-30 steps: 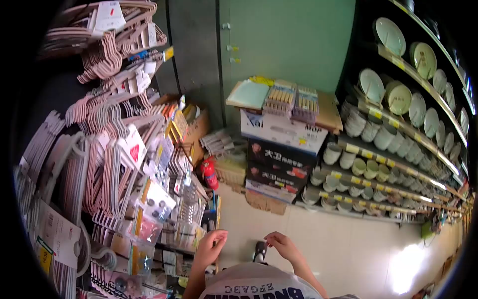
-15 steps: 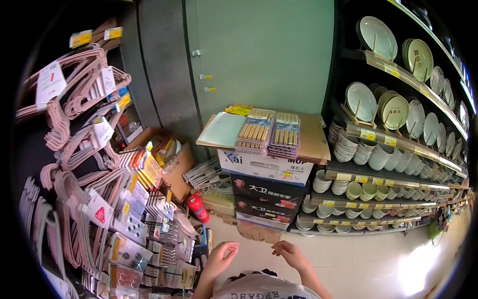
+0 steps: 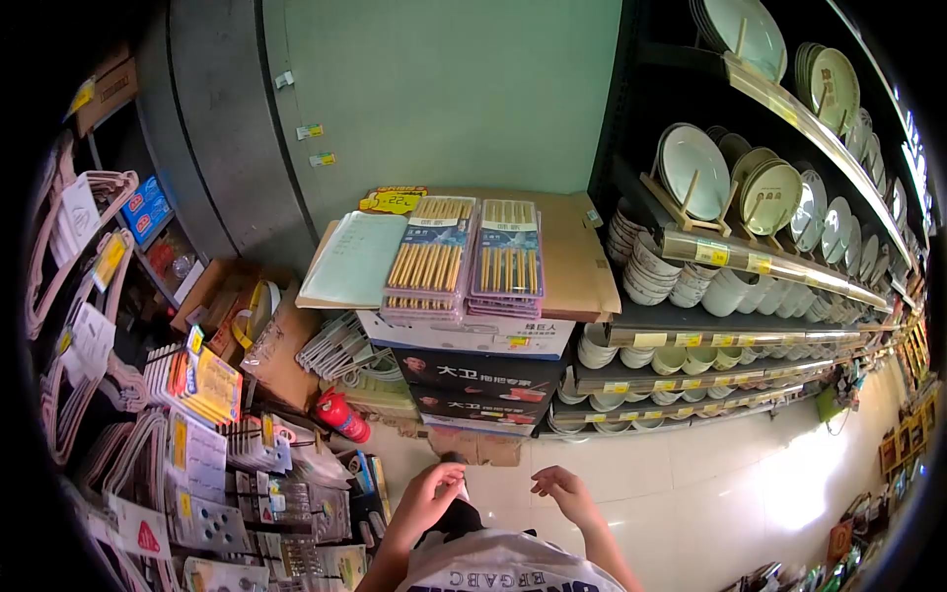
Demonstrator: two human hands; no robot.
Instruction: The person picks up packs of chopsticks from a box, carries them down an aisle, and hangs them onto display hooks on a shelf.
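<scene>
The left hand (image 3: pixel 424 495) and right hand (image 3: pixel 569 493) are apart, visibly empty; a bump to the overhanging cardboard (image 3: pixel 570 264) could send the chopstick packs (image 3: pixel 428 259) sliding off

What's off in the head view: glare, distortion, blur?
Head view: glare blows out the floor at lower right; wide-angle distortion bows the shelf edge, with black corners; head view, left side: hangers dim and a bit soft; head view, centre: chopsticks separable, small print unreadable; head view, bottom: left hand and right hand clearly outlined.
</scene>
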